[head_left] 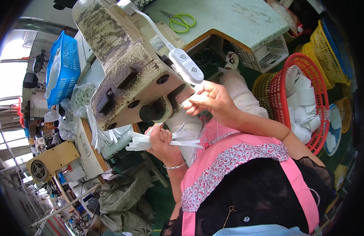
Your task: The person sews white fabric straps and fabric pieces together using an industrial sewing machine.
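A bundle of flat white strips [139, 141] is gripped in my left hand [161, 142], with strip ends sticking out on both sides of the fist. That hand is just below the head of a speckled beige machine [123, 84], close to its round black knob [149, 113]. My right hand [213, 101] is at the right side of the machine head, thumb and fingers pinched together beside a small metal plate [185, 95]. Whatever is between those fingertips is too small to make out. A white lamp on a bent neck [186, 66] hangs just above the right hand.
Green-handled scissors [182, 23] lie on the pale green tabletop [233, 19]. More white strips [97, 133] hang at the table's left edge. A red basket [275, 92] holds white rolled bands at right, near yellow baskets [321, 51]. A blue basket [68, 67] stands at left.
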Demonstrator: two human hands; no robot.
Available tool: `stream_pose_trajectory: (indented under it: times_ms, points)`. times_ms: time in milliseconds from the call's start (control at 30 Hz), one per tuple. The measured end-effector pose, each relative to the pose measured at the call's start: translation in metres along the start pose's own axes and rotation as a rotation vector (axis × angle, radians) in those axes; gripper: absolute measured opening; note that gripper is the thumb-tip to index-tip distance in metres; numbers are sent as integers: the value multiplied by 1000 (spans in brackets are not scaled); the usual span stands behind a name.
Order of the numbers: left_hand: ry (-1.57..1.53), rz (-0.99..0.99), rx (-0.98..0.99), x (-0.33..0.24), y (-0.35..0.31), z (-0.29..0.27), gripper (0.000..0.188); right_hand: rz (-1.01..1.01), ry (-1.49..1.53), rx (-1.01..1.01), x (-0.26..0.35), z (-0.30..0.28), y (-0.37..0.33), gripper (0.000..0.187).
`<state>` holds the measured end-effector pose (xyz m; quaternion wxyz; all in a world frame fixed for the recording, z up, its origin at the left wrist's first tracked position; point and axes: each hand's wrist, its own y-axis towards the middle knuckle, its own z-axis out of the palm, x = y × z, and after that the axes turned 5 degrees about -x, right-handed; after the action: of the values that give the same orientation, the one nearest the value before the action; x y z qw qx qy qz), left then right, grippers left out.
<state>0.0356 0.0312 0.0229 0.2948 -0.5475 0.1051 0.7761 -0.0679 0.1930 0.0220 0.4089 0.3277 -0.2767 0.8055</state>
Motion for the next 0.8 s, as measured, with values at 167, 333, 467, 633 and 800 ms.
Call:
stream_pose_trajectory:
  times_ms: [167,333,467,633,800]
  points:
    - [7,-4,-42,-5,0,-13,17,35,-41,-43,-1,13,-8,16]
    - [20,4,-95,-3,-3,-28,18,51,-71,-64,-5,22,-12,17]
    - [17,-9,-128,-3,-7,-35,18,87,-14,-86,-7,32,-14,17]
    - [-30,-9,-128,-7,-9,-46,19,186,101,-148,-17,53,-17,18]
    - [-27,69,-43,-8,-11,-58,13,206,-5,-121,-33,30,-25,17]
